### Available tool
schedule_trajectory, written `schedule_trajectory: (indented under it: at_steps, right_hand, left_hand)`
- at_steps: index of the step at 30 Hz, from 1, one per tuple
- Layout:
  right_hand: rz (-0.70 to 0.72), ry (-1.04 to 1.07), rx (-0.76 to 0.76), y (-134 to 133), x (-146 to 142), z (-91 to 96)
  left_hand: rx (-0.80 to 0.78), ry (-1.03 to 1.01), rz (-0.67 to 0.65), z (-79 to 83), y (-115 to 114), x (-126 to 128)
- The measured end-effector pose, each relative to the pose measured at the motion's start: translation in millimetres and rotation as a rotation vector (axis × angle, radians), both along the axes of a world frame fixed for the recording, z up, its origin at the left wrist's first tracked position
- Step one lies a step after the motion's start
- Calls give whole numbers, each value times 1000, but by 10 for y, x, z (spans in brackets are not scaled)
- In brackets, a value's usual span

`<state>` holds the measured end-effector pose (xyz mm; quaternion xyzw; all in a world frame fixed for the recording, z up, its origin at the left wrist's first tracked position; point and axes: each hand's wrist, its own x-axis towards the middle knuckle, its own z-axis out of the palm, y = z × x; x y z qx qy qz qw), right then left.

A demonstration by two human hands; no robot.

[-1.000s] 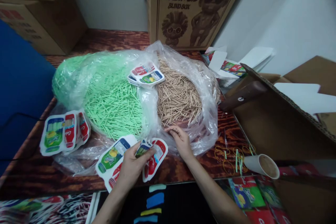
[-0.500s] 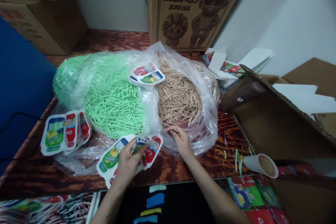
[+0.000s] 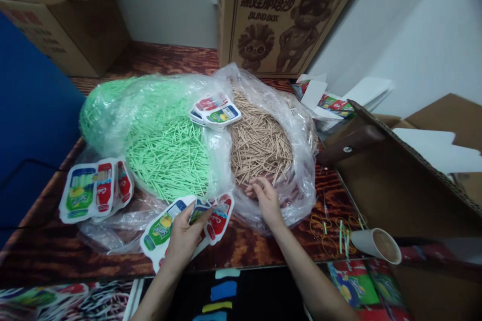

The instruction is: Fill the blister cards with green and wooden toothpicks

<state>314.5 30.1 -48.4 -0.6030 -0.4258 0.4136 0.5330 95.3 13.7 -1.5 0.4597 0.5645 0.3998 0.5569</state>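
Observation:
My left hand (image 3: 184, 235) is closed on a printed bottle-shaped card pack (image 3: 160, 233), green and blue with a lemon picture on one part and red on another. The pack lies low over the front of the table. Curled together, the fingers of my right hand (image 3: 266, 201) hold a few thin brown sticks, mostly hidden by the fingers. That hand is at the near edge of an opened clear bag of brown sticks (image 3: 259, 143). To its left, another opened bag holds light green sticks (image 3: 173, 160).
Similar packs are stacked at the left (image 3: 81, 193) and on the bags (image 3: 218, 110). A paper cup (image 3: 371, 243) lies tipped at the right, beside yellow rubber bands (image 3: 320, 225) and loose green sticks. An open carton (image 3: 391, 180) borders the right side; a large box (image 3: 278, 20) stands behind.
My right hand has shifted slightly, its fingers curling further so the stick ends show less. My left hand keeps its hold on the pack. The whole view has shifted a little.

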Motion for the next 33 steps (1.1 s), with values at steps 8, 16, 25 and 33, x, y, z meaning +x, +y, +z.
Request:
schedule_trajectory:
  at_steps: [8, 16, 25, 33]
  right_hand:
    - [-10, -618, -122, 543, 213, 164]
    - [-88, -583, -225, 807, 104, 140]
    - [241, 386, -218, 444, 104, 528]
    - [324, 635, -95, 280, -342, 972]
  left_hand:
    - [-60, -78, 10, -12, -35, 15]
    - [-83, -121, -27, -62, -96, 19]
    - [-42, -102, -58, -46, -91, 78]
    - [-84, -127, -64, -32, -81, 133]
